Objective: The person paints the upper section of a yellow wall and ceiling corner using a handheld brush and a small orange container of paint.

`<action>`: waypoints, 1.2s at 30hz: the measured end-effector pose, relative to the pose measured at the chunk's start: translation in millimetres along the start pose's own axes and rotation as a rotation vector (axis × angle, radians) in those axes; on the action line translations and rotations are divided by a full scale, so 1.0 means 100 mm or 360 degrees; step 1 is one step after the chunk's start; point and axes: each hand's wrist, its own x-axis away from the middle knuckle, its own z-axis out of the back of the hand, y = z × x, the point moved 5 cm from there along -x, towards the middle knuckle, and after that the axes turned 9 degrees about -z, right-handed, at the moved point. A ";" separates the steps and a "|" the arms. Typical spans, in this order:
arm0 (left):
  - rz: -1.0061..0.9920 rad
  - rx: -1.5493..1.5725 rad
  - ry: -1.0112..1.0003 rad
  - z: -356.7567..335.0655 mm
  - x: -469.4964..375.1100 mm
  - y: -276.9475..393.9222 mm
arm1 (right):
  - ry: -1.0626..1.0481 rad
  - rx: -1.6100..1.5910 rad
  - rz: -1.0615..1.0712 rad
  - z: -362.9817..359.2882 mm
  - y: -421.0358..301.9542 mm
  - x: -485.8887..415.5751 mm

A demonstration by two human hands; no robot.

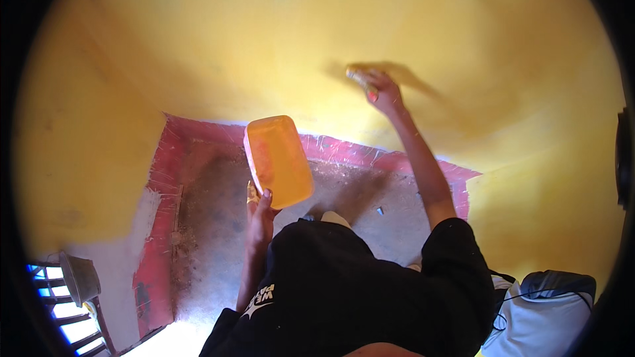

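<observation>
My left hand (pixel 260 215) grips the near end of a rectangular plastic tub (pixel 250 158), its thumb over the rim. Yellow-orange paint (pixel 287 163) lies inside the tub, which is tilted so that its inside faces me. Something yellow, perhaps paint, shows by the fingers of that hand. Higher up and to the right, my right hand (pixel 387 91) is closed around what looks like a paintbrush (pixel 358 78) with a reddish handle end. It is held at the yellow wall (pixel 278 59), beside its shadow. Blur hides whether the bristles touch the wall.
A red-pink painted band (pixel 347 151) runs along the wall's foot above a dusty concrete floor (pixel 203 218). At lower left, a grey basin (pixel 82 277) sits by a barred opening (pixel 64 302). At lower right are a pale covered item and a dark bundle (pixel 560 282) with a cord.
</observation>
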 end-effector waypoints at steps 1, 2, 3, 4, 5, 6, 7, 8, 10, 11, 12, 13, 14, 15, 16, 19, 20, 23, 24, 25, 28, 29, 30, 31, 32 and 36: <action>0.0025 0.0016 -0.0008 0.02 0.00 -0.03 | -0.0028 0.0095 -0.0090 0.11 0.07 -0.17; 0.0045 0.0036 -0.0007 0.04 0.00 -0.04 | -0.0060 0.0160 -0.0110 0.32 -0.09 -0.46; 0.0051 0.0031 -0.0032 0.00 -0.01 -0.01 | -0.0059 0.0087 -0.0249 0.48 0.07 -0.68; 0.0056 0.0025 -0.0034 -0.01 0.00 0.01 | 0.0052 0.0297 -0.0198 0.67 0.01 -0.90; 0.0063 0.0024 -0.0046 -0.02 0.00 0.02 | 0.0346 0.0362 0.0042 0.93 -0.13 -1.10; 0.0051 -0.0020 -0.0048 0.00 0.00 0.03 | 0.0610 0.0393 0.0193 1.22 -0.45 -1.30; 0.0049 -0.0058 -0.0065 0.00 -0.01 0.02 | 0.0715 0.0407 0.0220 1.36 -0.48 -1.42; 0.0069 -0.0097 -0.0066 0.02 0.01 -0.02 | 0.0813 0.0415 0.0242 1.45 -0.51 -1.53; 0.0070 -0.0061 -0.0059 0.04 0.01 -0.06 | 0.0741 0.0412 0.0134 1.51 -0.67 -1.64; 0.0070 -0.0044 -0.0048 0.05 0.03 -0.07 | 0.0662 0.0432 0.0120 1.36 -0.62 -1.58; 0.0095 -0.0044 -0.0041 0.04 0.04 -0.07 | 0.0595 0.0465 0.0106 1.24 -0.54 -1.51; 0.0104 -0.0042 -0.0033 0.02 0.05 -0.06 | 0.0558 0.0401 0.0090 1.04 -0.52 -1.35; 0.0110 -0.0037 -0.0033 -0.01 0.03 -0.05 | 0.0524 0.0348 0.0073 0.86 -0.49 -1.19; 0.0105 0.0010 -0.0006 -0.03 0.01 -0.02 | 0.0418 0.0239 0.0034 0.62 -0.45 -1.00; 0.0110 0.0053 0.0036 -0.03 0.04 -0.01 | 0.0322 0.0167 -0.0064 0.39 -0.49 -0.80; 0.0085 0.0070 0.0131 -0.04 0.02 0.00 | 0.0062 0.0211 -0.0166 -0.23 -0.41 -0.24; 0.0089 0.0057 0.0153 -0.05 0.04 -0.02 | 0.0027 0.0233 -0.0186 -0.42 -0.28 0.00; 0.0109 0.0035 0.0211 0.01 0.07 -0.04 | -0.0064 0.0090 -0.0274 -0.73 -0.29 0.17; 0.0110 0.0011 0.0218 0.03 0.10 -0.07 | -0.0116 0.0029 -0.0320 -0.76 -0.33 0.24; 0.0112 -0.0013 0.0222 0.07 0.10 -0.08 | -0.0151 0.0029 -0.0355 -0.80 -0.37 0.28; 0.0079 -0.0010 0.0255 0.07 0.09 -0.10 | -0.0228 -0.0069 -0.0474 -0.88 -0.44 0.34; 0.0065 0.0003 0.0268 0.05 0.07 -0.11 | 0.0065 -0.0390 -0.0170 -0.79 -0.50 0.29; 0.0073 0.0017 0.0269 0.04 0.06 -0.12 | 0.0148 -0.0449 -0.0285 -0.80 -0.45 0.37; 0.0051 0.0026 0.0243 -0.01 0.03 -0.12 | 0.0235 -0.0502 -0.0406 -0.80 -0.39 0.49; 0.0018 0.0042 0.0212 -0.08 -0.03 -0.13 | 0.0270 -0.0633 -0.0679 -0.83 -0.31 0.62; -0.0078 0.0063 0.0183 -0.11 0.00 -0.04 | 0.0150 -0.1345 -0.1312 -0.53 -0.87 0.71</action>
